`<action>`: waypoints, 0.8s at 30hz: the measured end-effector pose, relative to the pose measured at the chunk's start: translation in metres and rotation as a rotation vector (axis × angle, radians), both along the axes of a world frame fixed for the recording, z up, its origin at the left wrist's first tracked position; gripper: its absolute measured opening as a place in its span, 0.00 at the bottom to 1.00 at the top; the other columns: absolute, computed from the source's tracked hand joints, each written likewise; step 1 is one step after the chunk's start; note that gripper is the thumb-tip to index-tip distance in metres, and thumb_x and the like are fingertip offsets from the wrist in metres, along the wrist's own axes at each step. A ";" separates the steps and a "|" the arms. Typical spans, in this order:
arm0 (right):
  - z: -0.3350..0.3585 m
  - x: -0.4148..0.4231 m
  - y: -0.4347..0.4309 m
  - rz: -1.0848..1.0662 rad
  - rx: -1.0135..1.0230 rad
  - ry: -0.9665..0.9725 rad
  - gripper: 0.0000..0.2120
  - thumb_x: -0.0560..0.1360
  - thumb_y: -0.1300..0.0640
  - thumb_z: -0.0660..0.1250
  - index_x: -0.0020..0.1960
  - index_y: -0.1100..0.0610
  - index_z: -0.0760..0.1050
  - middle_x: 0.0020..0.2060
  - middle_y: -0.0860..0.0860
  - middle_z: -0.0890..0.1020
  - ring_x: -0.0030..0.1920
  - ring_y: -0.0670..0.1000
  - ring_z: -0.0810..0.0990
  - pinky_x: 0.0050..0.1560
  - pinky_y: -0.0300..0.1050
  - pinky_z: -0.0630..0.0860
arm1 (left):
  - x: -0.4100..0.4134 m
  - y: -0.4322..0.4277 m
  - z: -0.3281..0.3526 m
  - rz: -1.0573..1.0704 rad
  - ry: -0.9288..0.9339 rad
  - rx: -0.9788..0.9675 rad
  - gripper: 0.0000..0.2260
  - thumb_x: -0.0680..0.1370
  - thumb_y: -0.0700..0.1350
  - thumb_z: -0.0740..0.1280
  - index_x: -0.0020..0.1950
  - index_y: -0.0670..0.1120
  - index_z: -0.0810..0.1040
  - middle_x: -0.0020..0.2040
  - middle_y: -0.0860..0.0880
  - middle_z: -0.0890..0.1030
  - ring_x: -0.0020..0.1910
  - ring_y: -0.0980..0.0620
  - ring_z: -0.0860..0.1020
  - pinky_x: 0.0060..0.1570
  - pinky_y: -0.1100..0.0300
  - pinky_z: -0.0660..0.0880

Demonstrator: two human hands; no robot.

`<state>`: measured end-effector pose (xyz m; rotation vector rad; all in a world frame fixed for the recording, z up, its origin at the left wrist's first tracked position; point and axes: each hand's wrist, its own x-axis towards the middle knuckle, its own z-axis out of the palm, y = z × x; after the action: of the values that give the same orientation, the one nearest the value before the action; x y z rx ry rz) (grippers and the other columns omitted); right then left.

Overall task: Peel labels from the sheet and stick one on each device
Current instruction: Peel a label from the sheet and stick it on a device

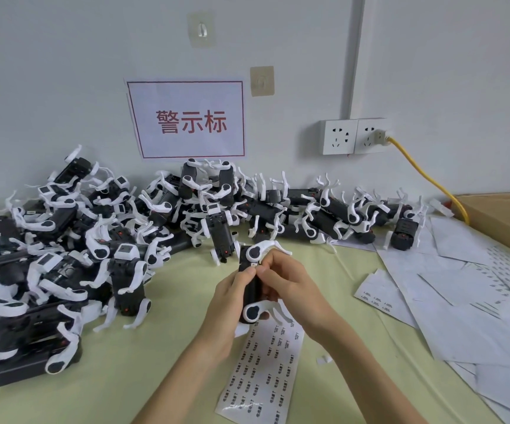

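Note:
I hold one black device with white legs (252,289) upright above the table's middle. My left hand (232,298) grips its left side, thumb near the top. My right hand (290,286) curls round its right side, and its thumb and forefinger pinch at a small white label near the device's upper end. The label sheet (262,371), white with rows of small black-printed labels, lies flat on the yellow-green table (161,362) just below my hands.
A big pile of black-and-white devices (94,240) covers the left and back of the table. Several used white backing sheets (461,295) are spread on the right, beside a cardboard box (504,218). A yellow cable (431,179) runs from the wall socket (354,136).

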<state>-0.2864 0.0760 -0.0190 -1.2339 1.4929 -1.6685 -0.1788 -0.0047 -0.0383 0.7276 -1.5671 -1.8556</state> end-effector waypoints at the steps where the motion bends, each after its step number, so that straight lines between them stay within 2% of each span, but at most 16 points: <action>1: 0.000 0.000 0.000 -0.008 -0.004 0.007 0.10 0.83 0.63 0.63 0.42 0.59 0.70 0.30 0.46 0.74 0.31 0.44 0.72 0.35 0.35 0.70 | 0.000 -0.001 0.000 -0.003 0.008 0.013 0.15 0.84 0.49 0.61 0.56 0.41 0.83 0.43 0.40 0.86 0.40 0.46 0.85 0.36 0.56 0.81; 6: -0.002 0.003 -0.003 -0.039 0.002 0.020 0.10 0.81 0.63 0.65 0.42 0.58 0.72 0.33 0.49 0.75 0.34 0.46 0.73 0.37 0.37 0.71 | 0.001 -0.004 0.000 -0.011 0.035 0.061 0.14 0.84 0.45 0.61 0.57 0.37 0.81 0.42 0.41 0.84 0.41 0.46 0.83 0.39 0.52 0.82; 9: -0.001 0.002 -0.003 -0.075 0.011 0.001 0.09 0.80 0.63 0.66 0.41 0.59 0.72 0.33 0.50 0.75 0.34 0.47 0.73 0.37 0.38 0.72 | 0.002 -0.003 0.001 -0.053 0.044 0.036 0.15 0.81 0.47 0.64 0.57 0.38 0.82 0.46 0.38 0.84 0.43 0.45 0.83 0.43 0.51 0.81; 12: -0.002 0.003 -0.004 -0.100 0.022 -0.016 0.09 0.79 0.65 0.65 0.40 0.60 0.73 0.31 0.50 0.75 0.32 0.46 0.73 0.36 0.36 0.72 | 0.003 -0.001 0.001 -0.070 0.048 -0.001 0.19 0.74 0.50 0.64 0.57 0.38 0.81 0.45 0.39 0.83 0.44 0.45 0.82 0.44 0.49 0.78; 15: -0.003 0.003 -0.005 -0.108 0.036 -0.041 0.09 0.79 0.64 0.65 0.40 0.59 0.73 0.30 0.48 0.74 0.32 0.46 0.72 0.35 0.36 0.72 | 0.003 0.001 0.000 -0.040 0.045 -0.041 0.16 0.75 0.49 0.65 0.56 0.42 0.81 0.46 0.41 0.83 0.45 0.47 0.82 0.49 0.48 0.77; 18: -0.002 0.003 -0.005 -0.116 0.038 -0.055 0.10 0.78 0.64 0.65 0.39 0.59 0.72 0.30 0.49 0.74 0.32 0.47 0.72 0.35 0.37 0.72 | 0.002 0.003 -0.002 -0.011 0.022 -0.103 0.08 0.83 0.44 0.63 0.56 0.45 0.81 0.46 0.43 0.84 0.45 0.50 0.83 0.45 0.56 0.80; 20: -0.002 0.003 -0.005 -0.114 0.037 -0.066 0.11 0.79 0.64 0.65 0.38 0.59 0.71 0.29 0.50 0.73 0.32 0.47 0.72 0.34 0.37 0.72 | 0.003 0.004 -0.002 -0.007 0.020 -0.136 0.07 0.83 0.43 0.62 0.55 0.45 0.80 0.45 0.45 0.83 0.44 0.52 0.83 0.41 0.62 0.79; 24: 0.001 0.003 -0.003 -0.103 0.045 -0.132 0.13 0.79 0.63 0.65 0.36 0.60 0.69 0.29 0.49 0.71 0.30 0.48 0.70 0.32 0.36 0.70 | 0.004 0.006 -0.001 -0.018 0.034 -0.218 0.05 0.81 0.46 0.65 0.51 0.48 0.79 0.43 0.48 0.83 0.42 0.54 0.82 0.40 0.65 0.77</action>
<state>-0.2834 0.0726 -0.0180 -1.0176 1.5267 -1.7373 -0.1751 0.0015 -0.0398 0.5818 -1.7250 -1.6678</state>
